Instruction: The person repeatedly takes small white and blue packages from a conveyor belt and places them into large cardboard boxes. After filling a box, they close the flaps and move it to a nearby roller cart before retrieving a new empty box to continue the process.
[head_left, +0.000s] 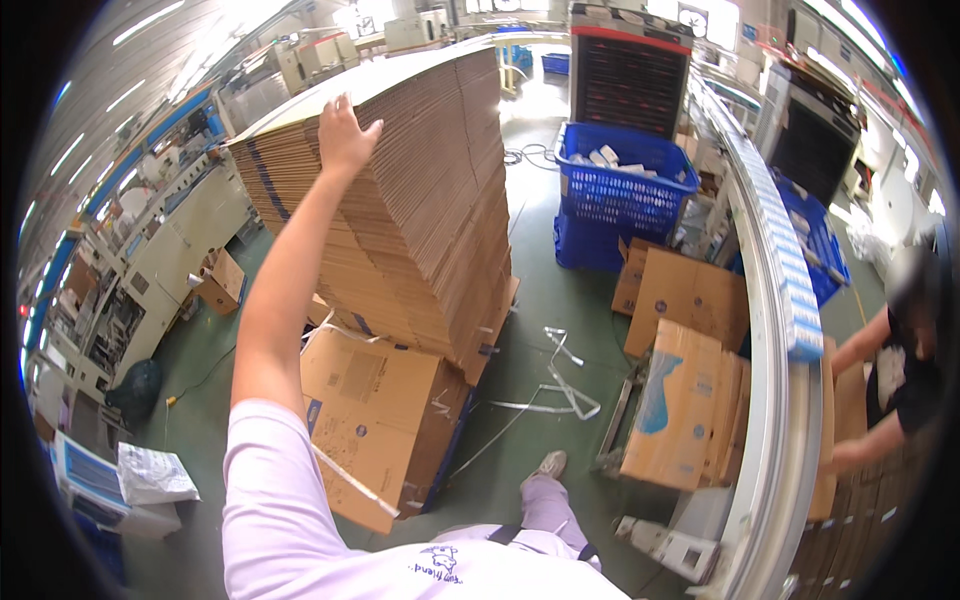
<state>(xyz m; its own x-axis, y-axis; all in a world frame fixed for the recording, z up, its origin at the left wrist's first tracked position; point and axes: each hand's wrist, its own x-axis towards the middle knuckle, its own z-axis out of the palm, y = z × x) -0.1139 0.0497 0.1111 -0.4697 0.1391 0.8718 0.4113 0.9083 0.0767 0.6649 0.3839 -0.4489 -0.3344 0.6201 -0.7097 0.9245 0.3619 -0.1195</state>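
Note:
My left hand (pixel 346 138) reaches up to the near top edge of a tall stack of flattened cardboard boxes (pixel 430 180). Its fingers lie stretched over the edge with the thumb apart, and I see nothing gripped in them. A pale sheet (pixel 300 103) covers part of the stack's top. Below and nearer to me, a lower pile of flat cardboard (pixel 365 390) has white strapping (pixel 355 480) lying across it. My right hand does not show.
Loose strapping (pixel 560 395) trails over the green floor. Blue crates (pixel 625 190) stand ahead on the right. Cardboard boxes (pixel 675 410) lean beside a conveyor rail (pixel 770 330) carrying a row of small cartons (pixel 790 270). Beyond it, another person (pixel 905 360) handles cardboard.

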